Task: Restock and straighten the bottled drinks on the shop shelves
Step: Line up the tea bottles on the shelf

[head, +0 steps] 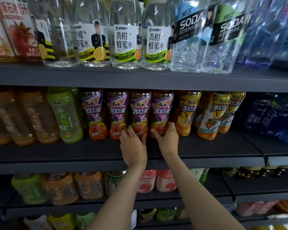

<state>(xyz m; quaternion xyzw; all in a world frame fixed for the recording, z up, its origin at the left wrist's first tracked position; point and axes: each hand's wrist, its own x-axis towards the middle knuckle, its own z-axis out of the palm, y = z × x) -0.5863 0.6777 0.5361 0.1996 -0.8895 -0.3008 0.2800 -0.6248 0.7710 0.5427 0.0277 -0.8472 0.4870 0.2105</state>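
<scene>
Several purple-labelled iced tea bottles stand in a row on the middle shelf [106, 151]. My left hand [134, 146] wraps the base of the third purple bottle [140, 112]. My right hand [167, 138] grips the base of the fourth purple bottle [162, 110], the rightmost of the row. Both bottles stand upright, set back from the shelf's front edge. Yellow-labelled iced tea bottles [188, 113] stand directly to the right.
Green and orange tea bottles [63, 117] fill the middle shelf's left. Clear honey-water bottles [126, 45] and soda water bottles [189, 39] stand on the shelf above. Blue wrapped packs [273, 117] sit at right. Lower shelves hold more drinks [88, 185].
</scene>
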